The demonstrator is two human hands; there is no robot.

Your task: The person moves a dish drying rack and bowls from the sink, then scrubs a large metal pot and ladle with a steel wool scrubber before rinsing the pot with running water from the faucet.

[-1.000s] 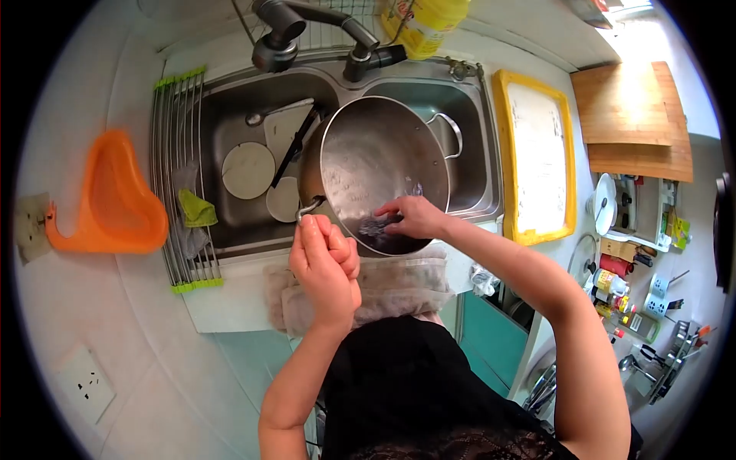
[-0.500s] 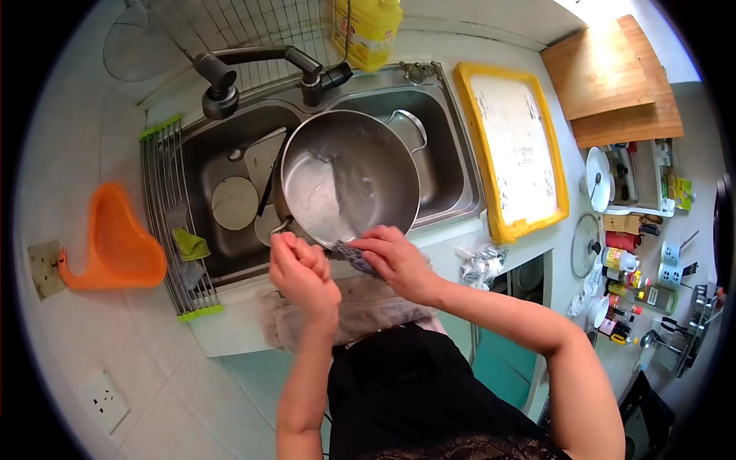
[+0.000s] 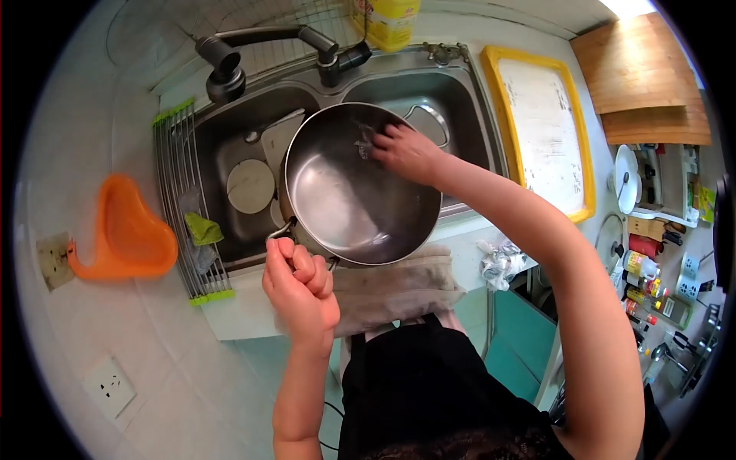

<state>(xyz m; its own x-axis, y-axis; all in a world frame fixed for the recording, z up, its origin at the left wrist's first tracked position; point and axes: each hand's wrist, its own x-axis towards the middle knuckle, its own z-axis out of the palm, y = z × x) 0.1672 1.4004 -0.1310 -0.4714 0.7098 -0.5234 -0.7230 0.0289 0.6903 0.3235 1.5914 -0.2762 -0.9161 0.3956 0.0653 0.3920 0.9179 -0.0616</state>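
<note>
A large steel pot (image 3: 330, 192) rests tilted over the double sink, its inside wet and facing me. My left hand (image 3: 299, 284) is closed round the pot's near-left loop handle, of which a bent bit of metal shows above the fist. Inside the pot, near the far-right wall, my right hand (image 3: 405, 152) presses a scrubber (image 3: 365, 142), mostly hidden by the fingers and smeared. The other loop handle (image 3: 431, 123) sticks out just beyond that hand. In the left basin lie a round white plate (image 3: 251, 186) and a spoon (image 3: 253, 136).
A black faucet (image 3: 330, 65) stands behind the sink, beside a yellow bottle (image 3: 389, 23). The drying rack (image 3: 178, 199) with a green cloth (image 3: 203, 228) lies at left. A yellow-framed board (image 3: 546, 134) is at right. A folded towel (image 3: 391, 287) lies along the front edge.
My right hand has moved with the scrubber from the pot's near rim to its far-right inner wall. My left hand keeps its hold on the handle. The view has shifted a little.
</note>
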